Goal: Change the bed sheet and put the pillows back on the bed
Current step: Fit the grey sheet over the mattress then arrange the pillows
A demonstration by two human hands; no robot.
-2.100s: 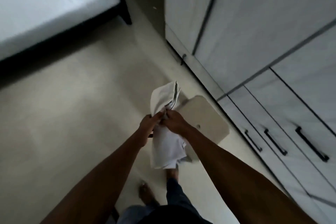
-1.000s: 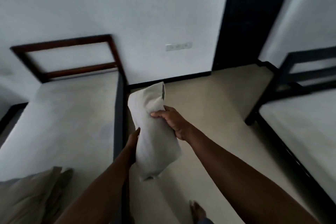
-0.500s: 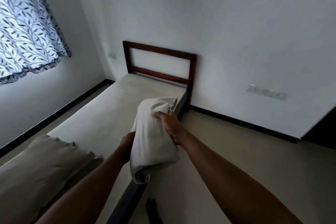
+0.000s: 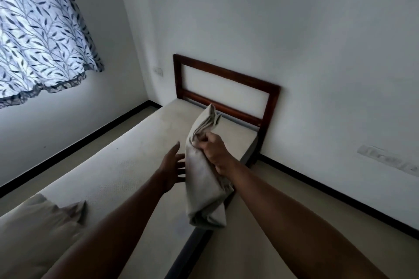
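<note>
- Sheet (image 4: pixel 205 190), folded into a pale bundle, hangs in the air over the near edge of the bed (image 4: pixel 127 161), between my two forearms.
- Half a second ago both grips were on it. Now my left grip (image 4: pixel 172 166) has come off and hovers just beside the bundle's left side, wide, fingers straight and spread, holding nothing.
- Whether those fingertips brush the cloth I cannot tell.
- My right grip (image 4: pixel 213 150) has changed its hold: before, it lay over the top of the bundle, and now it is clenched round a bunched neck near the upper end.
- Above that fist a creased corner sticks up in front of the headboard (image 4: pixel 226 76), which has slid rightward in view.
- Below the fist the bulk droops long and loose, its folded end lowest, over the bed's dark side rail.
- The cloth is plain off-white and wrinkled, with layered edges showing at the top.
- The pillow (image 4: pixel 34 231) lies on the bed at lower left as before, well apart from the sheet.
- A leaf-patterned curtain (image 4: pixel 38 29) hangs at upper left.
</note>
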